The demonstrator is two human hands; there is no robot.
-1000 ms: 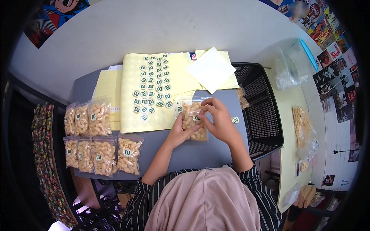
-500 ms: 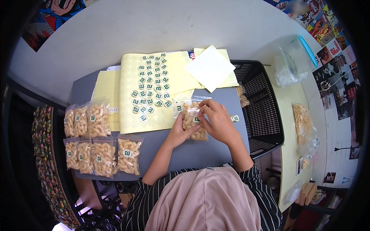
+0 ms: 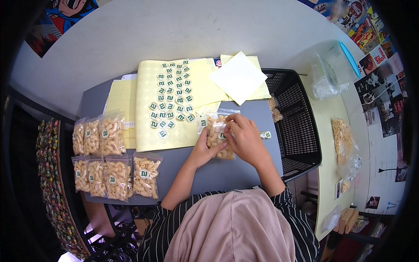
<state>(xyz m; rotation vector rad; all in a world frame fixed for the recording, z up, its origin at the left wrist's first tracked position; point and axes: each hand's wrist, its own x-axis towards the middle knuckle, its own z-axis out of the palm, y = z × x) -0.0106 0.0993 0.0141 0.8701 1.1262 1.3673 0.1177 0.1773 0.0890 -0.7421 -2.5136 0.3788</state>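
A clear zip bag of macaroni-shaped snacks (image 3: 214,142) is in front of me on the grey table. My left hand (image 3: 204,149) is closed round its left side, thumb lying across the front. At the bag's right side my right hand (image 3: 243,137) has its thumb and fingers bent together in a pinch. The fingertips touch the edge of a round white sticker (image 3: 222,136) with a green mark on the bag's front; they partly cover it. Beyond the bag, several matching stickers (image 3: 170,96) sit in rows on a yellow backing sheet (image 3: 146,100).
Several filled, stickered bags (image 3: 112,135) stand in two rows at the left. A white square sheet (image 3: 238,78) lies on yellow papers at the back. A black plastic basket (image 3: 301,131) is at the right. Loose stickers (image 3: 265,134) lie near the table's right edge.
Very little differs. My right fingers have shifted slightly over the sticker; the bag and my left hand keep their place.
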